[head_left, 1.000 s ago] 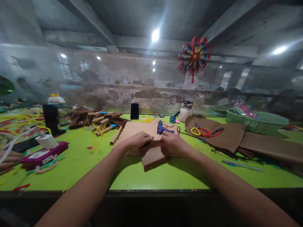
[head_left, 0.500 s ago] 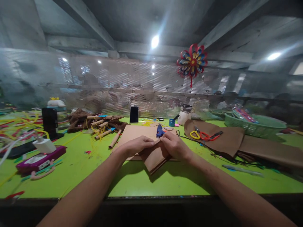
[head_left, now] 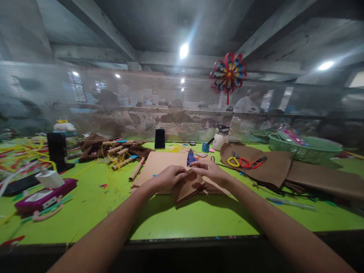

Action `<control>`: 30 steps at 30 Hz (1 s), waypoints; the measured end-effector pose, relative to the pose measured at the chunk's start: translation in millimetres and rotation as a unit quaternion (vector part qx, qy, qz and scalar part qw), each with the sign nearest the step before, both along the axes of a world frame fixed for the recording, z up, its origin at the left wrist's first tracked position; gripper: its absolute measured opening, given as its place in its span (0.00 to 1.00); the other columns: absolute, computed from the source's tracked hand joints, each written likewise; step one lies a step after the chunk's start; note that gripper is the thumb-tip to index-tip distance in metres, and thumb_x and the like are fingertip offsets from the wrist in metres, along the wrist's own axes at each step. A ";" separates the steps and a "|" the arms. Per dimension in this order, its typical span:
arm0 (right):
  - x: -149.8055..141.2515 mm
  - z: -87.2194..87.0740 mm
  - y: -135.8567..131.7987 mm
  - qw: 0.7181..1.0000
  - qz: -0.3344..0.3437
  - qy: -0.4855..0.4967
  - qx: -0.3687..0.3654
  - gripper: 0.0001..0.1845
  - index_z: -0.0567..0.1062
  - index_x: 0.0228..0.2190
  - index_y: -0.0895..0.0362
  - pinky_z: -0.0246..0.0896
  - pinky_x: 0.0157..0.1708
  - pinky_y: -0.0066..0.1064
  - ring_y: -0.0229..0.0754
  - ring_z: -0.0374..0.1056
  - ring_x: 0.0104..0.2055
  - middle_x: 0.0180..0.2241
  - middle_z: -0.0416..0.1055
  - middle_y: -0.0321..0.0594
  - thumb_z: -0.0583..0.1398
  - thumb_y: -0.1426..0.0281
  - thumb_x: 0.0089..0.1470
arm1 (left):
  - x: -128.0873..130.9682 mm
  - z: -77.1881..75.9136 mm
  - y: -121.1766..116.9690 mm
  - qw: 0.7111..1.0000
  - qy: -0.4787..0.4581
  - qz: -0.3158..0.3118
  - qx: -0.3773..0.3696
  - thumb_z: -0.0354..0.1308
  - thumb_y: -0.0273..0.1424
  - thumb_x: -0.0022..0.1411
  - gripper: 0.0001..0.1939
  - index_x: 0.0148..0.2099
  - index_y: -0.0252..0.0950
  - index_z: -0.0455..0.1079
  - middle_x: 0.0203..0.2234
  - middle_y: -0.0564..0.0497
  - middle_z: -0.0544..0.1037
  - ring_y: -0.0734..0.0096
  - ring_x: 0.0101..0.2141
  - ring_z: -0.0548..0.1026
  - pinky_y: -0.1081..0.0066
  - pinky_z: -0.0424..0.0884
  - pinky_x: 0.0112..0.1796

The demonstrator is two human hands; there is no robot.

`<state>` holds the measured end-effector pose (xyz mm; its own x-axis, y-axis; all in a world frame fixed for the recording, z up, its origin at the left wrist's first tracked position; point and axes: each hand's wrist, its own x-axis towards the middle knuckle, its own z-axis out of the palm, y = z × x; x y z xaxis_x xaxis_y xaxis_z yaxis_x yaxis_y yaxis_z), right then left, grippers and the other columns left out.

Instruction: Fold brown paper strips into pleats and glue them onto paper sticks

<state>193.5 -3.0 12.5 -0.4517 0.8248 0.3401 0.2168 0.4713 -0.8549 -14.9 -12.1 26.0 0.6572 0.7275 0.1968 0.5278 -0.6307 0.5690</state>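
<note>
A folded piece of brown paper (head_left: 186,188), several layers thick, is held up at the middle of the green table. My left hand (head_left: 172,176) pinches its upper left edge between thumb and fingers. At the top right edge, my right hand (head_left: 209,171) touches the paper with its fingers stretched out and loosely apart. Beneath and behind lies a flat stack of tan cardboard sheets (head_left: 153,163). A blue glue gun (head_left: 190,157) rests on that stack, just beyond my fingers and partly hidden by my right hand.
To the right, orange-handled scissors (head_left: 246,163) lie on dark brown paper (head_left: 274,167), with a green basket (head_left: 309,149) behind. Paper rolls (head_left: 136,169) and yellow strands are on the left. A purple power strip (head_left: 47,197) and a propped phone (head_left: 160,138) stand on the green table (head_left: 216,220).
My right hand has gone from a closed grip on the folded paper to outstretched fingers. The paper has turned and tilted slightly, its lower corner moving up. The view has shifted a little.
</note>
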 end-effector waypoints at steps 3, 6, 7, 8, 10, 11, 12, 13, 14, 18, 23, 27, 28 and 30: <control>-5.5 -2.7 -0.9 0.999 -0.020 0.024 -0.034 0.18 0.75 0.29 0.63 0.60 0.33 0.31 0.38 0.65 0.30 0.27 0.72 0.41 0.61 0.59 0.43 | 2.7 0.7 -3.3 0.999 0.001 -0.004 0.035 0.44 0.37 0.62 0.16 0.39 0.33 0.68 0.32 0.49 0.73 0.70 0.32 0.66 0.74 0.61 0.33; -10.4 -5.2 -2.0 0.992 -0.034 0.096 -0.072 0.18 0.75 0.24 0.63 0.59 0.28 0.29 0.35 0.63 0.24 0.23 0.70 0.38 0.65 0.59 0.37 | 5.0 1.6 -6.6 0.999 -0.003 -0.002 0.053 0.44 0.36 0.62 0.15 0.39 0.33 0.68 0.31 0.50 0.74 0.70 0.32 0.68 0.74 0.61 0.34; -11.4 -5.4 -2.7 0.989 -0.032 0.118 -0.084 0.18 0.75 0.24 0.63 0.59 0.28 0.29 0.34 0.63 0.24 0.22 0.70 0.38 0.66 0.59 0.36 | 5.6 1.9 -7.3 0.998 -0.005 -0.003 0.058 0.44 0.36 0.62 0.15 0.39 0.33 0.68 0.31 0.50 0.74 0.70 0.32 0.68 0.74 0.62 0.34; -12.0 -5.3 -3.7 0.986 -0.028 0.135 -0.093 0.18 0.75 0.24 0.63 0.59 0.28 0.29 0.34 0.63 0.24 0.22 0.71 0.38 0.66 0.60 0.35 | 6.1 2.1 -7.9 0.998 -0.007 -0.004 0.063 0.44 0.36 0.62 0.15 0.39 0.34 0.68 0.32 0.50 0.74 0.70 0.32 0.68 0.74 0.62 0.33; -12.5 -4.2 -6.2 0.982 -0.022 0.156 -0.103 0.18 0.76 0.24 0.63 0.60 0.29 0.29 0.35 0.64 0.24 0.22 0.71 0.39 0.67 0.60 0.34 | 7.0 2.0 -8.3 0.997 -0.008 -0.005 0.071 0.45 0.35 0.62 0.14 0.39 0.34 0.69 0.32 0.50 0.74 0.71 0.32 0.69 0.75 0.62 0.33; -12.6 -3.5 -7.4 0.981 -0.020 0.162 -0.105 0.18 0.76 0.25 0.63 0.61 0.29 0.30 0.35 0.65 0.24 0.23 0.72 0.39 0.67 0.60 0.34 | 7.4 1.6 -8.3 0.997 -0.009 -0.005 0.075 0.45 0.35 0.62 0.14 0.38 0.34 0.69 0.32 0.50 0.74 0.71 0.32 0.69 0.75 0.62 0.33; -12.6 -2.8 -8.4 0.980 -0.019 0.165 -0.107 0.18 0.76 0.25 0.63 0.61 0.29 0.30 0.35 0.65 0.24 0.23 0.72 0.39 0.67 0.60 0.34 | 7.7 1.2 -8.2 0.997 -0.010 -0.005 0.079 0.45 0.35 0.62 0.14 0.38 0.34 0.69 0.32 0.50 0.75 0.71 0.32 0.69 0.75 0.62 0.33; -12.5 -2.3 -9.1 0.980 -0.017 0.168 -0.108 0.18 0.76 0.25 0.62 0.61 0.29 0.30 0.35 0.65 0.24 0.23 0.72 0.39 0.67 0.60 0.33 | 7.9 0.7 -8.2 0.997 -0.011 -0.004 0.082 0.45 0.35 0.62 0.14 0.38 0.34 0.69 0.32 0.50 0.75 0.70 0.32 0.69 0.75 0.62 0.33; -12.4 -2.1 -9.2 0.980 -0.015 0.169 -0.108 0.18 0.76 0.24 0.62 0.62 0.28 0.29 0.35 0.65 0.23 0.22 0.72 0.39 0.67 0.60 0.33 | 8.1 0.2 -8.2 0.996 -0.012 -0.003 0.084 0.45 0.35 0.62 0.14 0.39 0.34 0.69 0.32 0.49 0.75 0.70 0.33 0.69 0.75 0.63 0.33; -10.0 -1.4 -6.6 0.984 -0.010 0.154 -0.088 0.18 0.75 0.22 0.62 0.62 0.28 0.30 0.34 0.65 0.22 0.21 0.71 0.38 0.67 0.59 0.33 | 8.9 0.2 -9.9 0.997 -0.013 -0.008 0.078 0.45 0.35 0.62 0.14 0.40 0.33 0.68 0.33 0.49 0.75 0.70 0.33 0.69 0.75 0.63 0.33; -0.6 5.5 -6.5 0.995 0.003 0.078 -0.056 0.18 0.75 0.22 0.63 0.59 0.25 0.27 0.34 0.64 0.22 0.20 0.71 0.38 0.65 0.59 0.37 | 10.0 1.7 -11.5 0.997 -0.012 -0.023 0.067 0.44 0.35 0.62 0.15 0.40 0.33 0.69 0.32 0.49 0.74 0.71 0.31 0.68 0.75 0.62 0.32; 3.5 8.4 -7.8 0.997 0.063 0.023 -0.050 0.18 0.75 0.26 0.64 0.59 0.27 0.27 0.35 0.65 0.25 0.24 0.72 0.40 0.64 0.59 0.41 | 11.0 -1.2 -9.9 0.998 -0.001 -0.025 0.058 0.44 0.36 0.62 0.15 0.40 0.33 0.68 0.32 0.49 0.74 0.71 0.31 0.68 0.74 0.62 0.32; 3.2 7.7 -7.3 0.997 0.064 0.017 -0.045 0.18 0.75 0.26 0.64 0.59 0.26 0.27 0.35 0.64 0.25 0.24 0.72 0.40 0.64 0.59 0.41 | 11.3 -2.4 -9.0 0.998 0.003 -0.023 0.054 0.44 0.36 0.62 0.15 0.40 0.33 0.68 0.32 0.49 0.74 0.71 0.31 0.68 0.74 0.62 0.32; 1.7 5.5 -5.7 0.998 0.045 0.016 -0.033 0.19 0.75 0.25 0.64 0.57 0.23 0.26 0.34 0.63 0.23 0.22 0.71 0.40 0.64 0.58 0.39 | 11.5 -5.0 -7.0 0.999 0.008 -0.014 0.050 0.44 0.37 0.62 0.16 0.40 0.33 0.68 0.31 0.50 0.73 0.70 0.31 0.68 0.74 0.61 0.32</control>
<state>195.2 -8.7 17.9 -0.5151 0.8023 0.3017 0.1484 0.4301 -0.8905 -3.4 -19.1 21.0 0.6807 0.6863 0.2561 0.5183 -0.6983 0.4938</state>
